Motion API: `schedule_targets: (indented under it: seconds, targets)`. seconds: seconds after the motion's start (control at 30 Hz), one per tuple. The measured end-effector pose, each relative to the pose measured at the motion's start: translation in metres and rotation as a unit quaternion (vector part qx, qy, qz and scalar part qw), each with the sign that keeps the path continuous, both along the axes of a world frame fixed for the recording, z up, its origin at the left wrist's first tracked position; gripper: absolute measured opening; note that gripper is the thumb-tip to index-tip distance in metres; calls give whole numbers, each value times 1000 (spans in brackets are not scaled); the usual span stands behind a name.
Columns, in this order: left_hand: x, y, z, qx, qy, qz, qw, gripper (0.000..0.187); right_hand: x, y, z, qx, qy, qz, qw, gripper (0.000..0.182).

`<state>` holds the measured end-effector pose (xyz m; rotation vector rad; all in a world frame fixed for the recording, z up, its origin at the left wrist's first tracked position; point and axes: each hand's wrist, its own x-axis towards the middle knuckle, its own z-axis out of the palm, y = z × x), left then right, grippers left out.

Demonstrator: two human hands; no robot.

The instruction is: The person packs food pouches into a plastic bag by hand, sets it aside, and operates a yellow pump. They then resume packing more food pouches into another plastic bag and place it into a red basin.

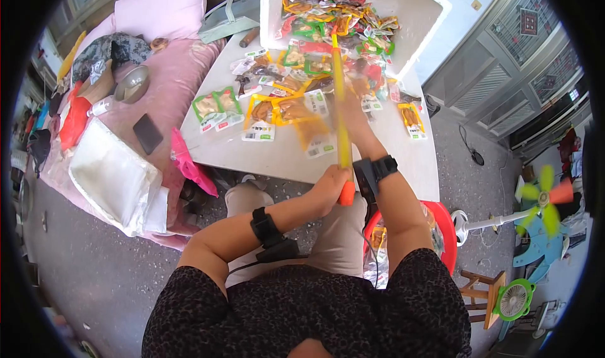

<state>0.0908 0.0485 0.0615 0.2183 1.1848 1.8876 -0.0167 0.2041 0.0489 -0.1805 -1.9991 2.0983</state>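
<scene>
My left hand (330, 189) is wrapped round the lower end of a long yellow stick (341, 118) with an orange end piece. The stick points away from me over the table, its far end at the heap of snack packets (340, 11) in the white foam box. Beyond it my right hand (358, 109) reaches among the packets on the table, smeared by motion, so its fingers do not show clearly. Near it lie yellow-edged packets (259, 115) and a blurred yellow packet (313, 131). Green-edged packets (217, 108) lie further left.
The white foam box (428, 11) lies on its side at the table's (277, 156) far end. A red tub (449, 238) with packets stands by my right leg. Left is a pink-covered bed (183, 62); right are a standing fan (543, 199) and a wooden stool (485, 295).
</scene>
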Motion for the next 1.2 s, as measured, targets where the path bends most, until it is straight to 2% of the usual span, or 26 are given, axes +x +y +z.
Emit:
schedule_targets:
  seconds: [0.03, 0.13, 0.27, 0.33, 0.4, 0.47, 0.5, 0.53, 0.6, 0.7, 0.73, 0.8, 0.9, 0.97, 1.07, 1.1, 1.2]
  targets:
    - [13, -8, 1, -8, 15, -20, 1000, 23, 19, -11, 8, -13, 6, -1, 1000, 38]
    - [39, -28, 6, -28, 49, -85, 995, 25, 70, -46, 39, -48, -138, -89, 985, 38]
    - [42, -27, 4, -28, 87, -122, 988, 25, 86, -40, 47, -33, -62, -127, 989, 39]
    - [21, -11, 4, -14, 142, -117, 983, 26, 67, -20, 62, -21, -9, -124, 992, 40]
    - [-13, 12, 8, -5, 187, -120, 975, 28, 29, 12, 59, -17, 21, -134, 991, 34]
    - [-42, 40, 18, 37, 141, -87, 985, 26, -14, 51, 62, 47, 33, -91, 994, 32]
    - [-56, 49, 30, 21, 132, -81, 988, 27, -32, 65, 65, 79, 39, -69, 994, 30]
    - [-69, 57, 40, 4, 122, -76, 990, 27, -44, 74, 69, 50, 52, -77, 994, 29]
    - [-102, 83, 28, 27, 99, -56, 993, 28, -65, 89, 72, -10, 78, -93, 993, 26]
    - [-140, 105, 29, 59, 71, -33, 995, 28, -94, 103, 75, 1, 38, -141, 989, 15]
    - [-146, 108, 33, 70, 64, -26, 995, 28, -100, 109, 73, -4, 36, -123, 992, 15]
    - [-153, 110, 39, 19, 61, -3, 998, 25, -110, 120, 67, -14, 29, -86, 996, 15]
    - [-157, 117, 29, -40, 92, 36, 994, 23, -121, 126, 46, -19, 24, -94, 995, 26]
    - [-155, 123, 1, -102, 150, 67, 981, 22, -136, 147, -4, 129, 105, -79, 983, 24]
    - [-121, 114, -12, -72, 123, 48, 989, 21, -109, 149, -18, 289, 201, -24, 936, 26]
    - [-106, 105, -6, -67, 90, 16, 994, 21, -82, 127, -1, 215, 118, -38, 969, 27]
    - [-61, 81, 9, -41, 25, -59, 997, 24, -39, 98, 10, 61, -35, -78, 994, 35]
